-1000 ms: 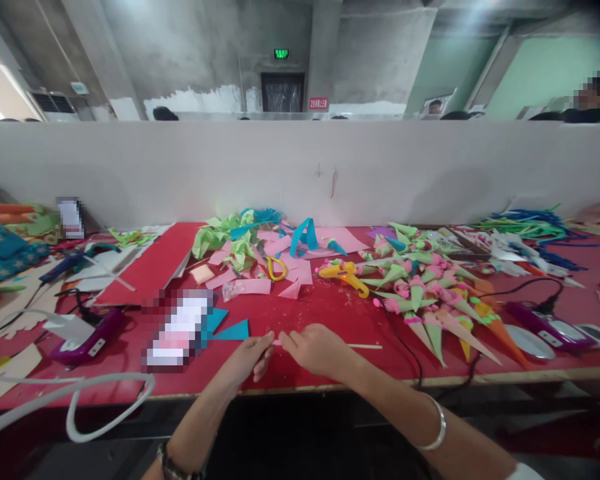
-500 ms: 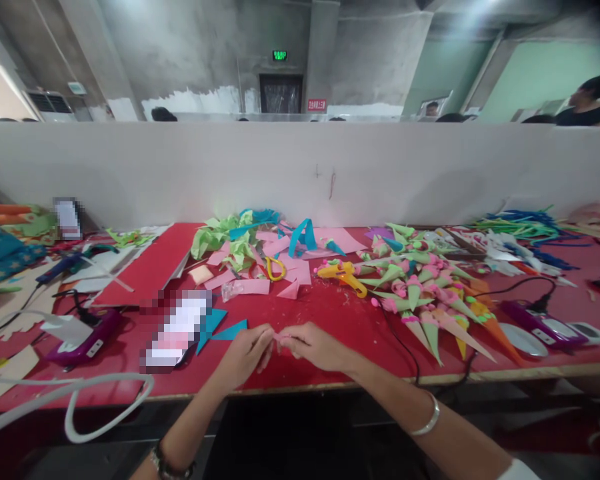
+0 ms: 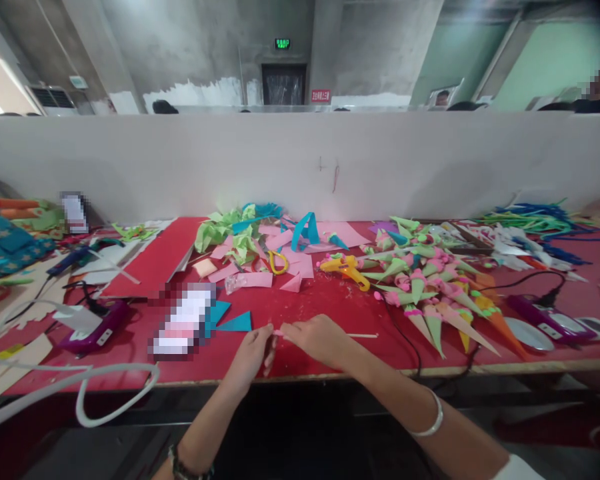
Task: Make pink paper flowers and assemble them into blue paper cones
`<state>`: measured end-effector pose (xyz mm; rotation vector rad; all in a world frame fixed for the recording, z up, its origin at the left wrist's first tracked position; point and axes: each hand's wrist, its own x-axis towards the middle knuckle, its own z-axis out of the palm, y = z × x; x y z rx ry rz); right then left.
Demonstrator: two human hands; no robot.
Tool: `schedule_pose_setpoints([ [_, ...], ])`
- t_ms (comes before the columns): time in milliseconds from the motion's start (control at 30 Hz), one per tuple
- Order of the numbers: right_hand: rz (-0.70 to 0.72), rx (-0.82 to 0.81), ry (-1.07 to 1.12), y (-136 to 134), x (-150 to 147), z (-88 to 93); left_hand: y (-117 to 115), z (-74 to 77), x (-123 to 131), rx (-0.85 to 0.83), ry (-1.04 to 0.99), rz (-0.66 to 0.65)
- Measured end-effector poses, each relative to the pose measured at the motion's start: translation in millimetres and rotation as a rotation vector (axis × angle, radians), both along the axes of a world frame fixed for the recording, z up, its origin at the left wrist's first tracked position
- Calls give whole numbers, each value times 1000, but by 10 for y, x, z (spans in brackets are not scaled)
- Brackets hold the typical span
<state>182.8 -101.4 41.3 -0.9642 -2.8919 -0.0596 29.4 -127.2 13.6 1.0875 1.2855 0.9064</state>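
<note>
My left hand (image 3: 251, 353) and my right hand (image 3: 317, 339) meet over the front of the red table. Between their pinched fingertips is a small pink piece (image 3: 278, 332), probably paper; the fingers hide most of it. A thin pale stick (image 3: 364, 335) shows beyond my right hand, its other end hidden behind that hand. Blue paper pieces (image 3: 236, 322) lie just left of my left hand, beside a phone (image 3: 184, 323) with a blurred screen. A pink paper triangle (image 3: 292, 283) rests farther back.
A yellow glue gun (image 3: 347, 269) lies right of yellow-handled scissors (image 3: 279, 262) and paper scraps. Many paper cones (image 3: 420, 290) are heaped at right. Purple power strips (image 3: 550, 320) with cables stand on both sides. A white partition (image 3: 205, 167) borders the back.
The view has shifted slightly. My right hand has turned a little and its fingers are closer to my left fingertips. The pale stick now shows beyond my right hand.
</note>
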Motion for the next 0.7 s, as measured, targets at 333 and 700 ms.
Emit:
schedule_pose_setpoints([
  [333,-186,-205,303,243,144,14,42,103,-457,402,544,20],
  [700,-574,-69,128,802,-180,-16,203,-133,-330,763,1380,249],
])
